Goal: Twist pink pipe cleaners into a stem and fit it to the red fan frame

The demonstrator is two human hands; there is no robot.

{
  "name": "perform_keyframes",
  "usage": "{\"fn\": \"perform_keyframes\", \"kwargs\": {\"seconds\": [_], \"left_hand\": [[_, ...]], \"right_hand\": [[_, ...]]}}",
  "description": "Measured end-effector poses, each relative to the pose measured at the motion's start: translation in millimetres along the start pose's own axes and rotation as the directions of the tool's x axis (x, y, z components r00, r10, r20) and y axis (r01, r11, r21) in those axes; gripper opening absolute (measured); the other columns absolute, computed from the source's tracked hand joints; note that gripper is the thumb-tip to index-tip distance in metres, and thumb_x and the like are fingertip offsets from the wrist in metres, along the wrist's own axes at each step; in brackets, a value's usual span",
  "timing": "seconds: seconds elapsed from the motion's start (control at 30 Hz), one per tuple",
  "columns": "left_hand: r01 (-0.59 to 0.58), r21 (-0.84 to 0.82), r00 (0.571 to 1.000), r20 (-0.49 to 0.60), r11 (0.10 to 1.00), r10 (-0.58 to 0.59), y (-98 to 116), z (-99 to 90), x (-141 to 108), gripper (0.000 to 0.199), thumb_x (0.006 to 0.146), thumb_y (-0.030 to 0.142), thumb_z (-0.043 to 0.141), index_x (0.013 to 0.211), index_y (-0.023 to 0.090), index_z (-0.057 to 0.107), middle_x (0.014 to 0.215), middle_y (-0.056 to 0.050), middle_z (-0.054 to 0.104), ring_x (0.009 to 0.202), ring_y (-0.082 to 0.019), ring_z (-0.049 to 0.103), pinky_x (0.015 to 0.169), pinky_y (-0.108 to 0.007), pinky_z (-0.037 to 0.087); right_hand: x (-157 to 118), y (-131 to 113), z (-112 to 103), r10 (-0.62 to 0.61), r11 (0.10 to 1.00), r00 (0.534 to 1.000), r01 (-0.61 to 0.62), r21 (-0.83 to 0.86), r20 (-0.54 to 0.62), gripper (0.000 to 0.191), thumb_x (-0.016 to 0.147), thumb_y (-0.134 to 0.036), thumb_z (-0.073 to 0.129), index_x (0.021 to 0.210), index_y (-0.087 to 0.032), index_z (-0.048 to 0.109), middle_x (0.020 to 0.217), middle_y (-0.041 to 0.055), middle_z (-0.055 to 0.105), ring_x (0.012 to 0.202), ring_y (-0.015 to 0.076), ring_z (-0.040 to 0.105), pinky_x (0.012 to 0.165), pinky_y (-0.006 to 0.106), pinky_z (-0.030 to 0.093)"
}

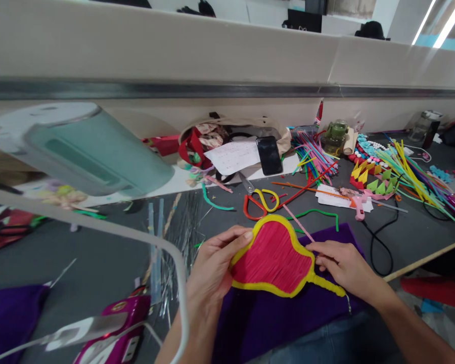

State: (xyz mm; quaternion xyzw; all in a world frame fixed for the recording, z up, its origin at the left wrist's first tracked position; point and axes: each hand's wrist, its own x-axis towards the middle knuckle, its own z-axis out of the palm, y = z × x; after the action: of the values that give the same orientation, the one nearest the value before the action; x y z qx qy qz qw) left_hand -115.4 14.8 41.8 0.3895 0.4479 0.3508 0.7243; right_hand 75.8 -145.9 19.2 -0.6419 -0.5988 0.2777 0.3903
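My left hand [218, 265] grips the left rim of a fan-shaped craft piece [275, 258], thumb on top. This piece has a red, strand-covered middle, a yellow fuzzy border and a yellow wrapped handle with a bare wire end. In my right hand [339, 265], pinched between thumb and fingers, is a pink pipe cleaner [299, 223] that slants up and left across the piece's upper right edge. Whether its lower end touches the yellow border cannot be made out. Beneath the piece lies a purple cloth [250, 323]. Scissors [261, 199] with red and yellow handles rest just beyond it.
A pale green lamp-like device [94, 151] and its white cable [136, 232] stand at left. Behind are a phone [270, 155], bundles of pipe cleaners [314, 151], a glass jar [335, 136] and a pink glue gun [359, 206]. Silver wires [184, 247] lie left of my hands.
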Motion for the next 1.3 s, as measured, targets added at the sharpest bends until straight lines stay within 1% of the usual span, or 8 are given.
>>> {"fn": "perform_keyframes", "kwargs": {"seconds": [0.37,0.57,0.77,0.93,1.0,1.1,1.17,1.3], "left_hand": [[0.005,0.006,1.000,0.018,1.000,-0.005,-8,-3.0,3,0.023,0.044,0.017,0.084,0.064,0.014,0.072,0.060,0.001,0.064,0.054,-0.009,0.056,0.050,-0.016,0.043],[0.040,-0.049,0.996,-0.074,0.998,-0.044,-16,-1.3,1,0.027,0.039,0.019,0.086,0.061,0.014,0.071,0.061,0.001,0.066,0.054,-0.009,0.057,0.052,-0.016,0.043],[0.074,-0.107,0.981,-0.169,0.991,-0.092,-49,-7.2,-4,0.035,0.037,0.026,0.086,0.066,0.015,0.070,0.062,0.000,0.069,0.055,-0.012,0.059,0.056,-0.020,0.045],[-0.050,0.261,0.995,-0.074,0.964,0.072,-59,-23.6,-10,0.036,0.056,0.041,0.077,0.079,0.014,0.071,0.076,-0.006,0.070,0.068,-0.018,0.062,0.061,-0.026,0.046],[-0.256,0.521,0.946,-0.039,0.814,0.323,-51,-24.4,-19,0.036,0.067,0.044,0.068,0.089,0.016,0.070,0.094,-0.008,0.069,0.084,-0.022,0.062,0.071,-0.030,0.047],[-0.415,0.868,0.702,0.114,0.274,0.703,-34,-13.8,-40,0.031,0.079,0.039,0.058,0.102,0.018,0.066,0.105,-0.009,0.064,0.098,-0.025,0.057,0.084,-0.037,0.043],[-0.411,0.911,0.572,0.272,-0.017,0.774,-22,-3.3,-55,0.020,0.084,0.032,0.055,0.092,0.019,0.066,0.090,-0.007,0.065,0.089,-0.022,0.057,0.080,-0.034,0.042],[-0.269,0.911,0.562,0.412,-0.312,0.718,-1,5.6,-79,0.025,0.087,0.030,0.051,0.065,0.020,0.056,0.065,-0.003,0.057,0.069,-0.020,0.055,0.062,-0.030,0.039]], "right_hand": [[1,-6,-12,-0.069,0.969,0.986,0.102,-0.227,0.152,0.046,0.088,-0.005,0.041,0.128,-0.024,0.055,0.091,0.0046,0.064,0.071,0.0113,0.061,0.065,0.021,0.048],[3,5,5,-0.112,0.992,0.993,0.109,-0.064,-0.046,0.030,0.088,-0.019,0.055,0.116,-0.024,0.065,0.105,0.0063,0.070,0.092,0.0172,0.066,0.082,0.028,0.051],[6,19,18,-0.060,0.995,0.978,0.075,0.069,-0.197,0.022,0.087,-0.018,0.056,0.099,-0.023,0.073,0.089,0.0053,0.073,0.080,0.0166,0.068,0.070,0.026,0.054],[14,21,7,-0.110,0.994,0.993,0.109,-0.006,-0.052,0.020,0.087,-0.017,0.057,0.097,-0.021,0.073,0.087,0.0055,0.073,0.079,0.0161,0.067,0.070,0.026,0.051],[17,18,4,-0.138,0.990,0.990,0.138,-0.038,-0.014,0.020,0.087,-0.016,0.057,0.097,-0.021,0.074,0.087,0.0055,0.073,0.078,0.0159,0.067,0.069,0.025,0.050],[22,13,1,-0.174,0.982,0.984,0.176,-0.072,0.027,0.023,0.087,-0.013,0.055,0.098,-0.020,0.073,0.087,0.0060,0.073,0.078,0.0159,0.067,0.069,0.024,0.050],[24,11,-1,-0.199,0.975,0.979,0.203,-0.086,0.053,0.023,0.087,-0.013,0.055,0.099,-0.020,0.073,0.088,0.0067,0.073,0.079,0.0161,0.067,0.070,0.024,0.050],[25,7,-6,-0.220,0.968,0.973,0.227,-0.112,0.068,0.023,0.085,-0.011,0.056,0.099,-0.019,0.073,0.089,0.0072,0.073,0.081,0.0164,0.067,0.073,0.024,0.049]]}}
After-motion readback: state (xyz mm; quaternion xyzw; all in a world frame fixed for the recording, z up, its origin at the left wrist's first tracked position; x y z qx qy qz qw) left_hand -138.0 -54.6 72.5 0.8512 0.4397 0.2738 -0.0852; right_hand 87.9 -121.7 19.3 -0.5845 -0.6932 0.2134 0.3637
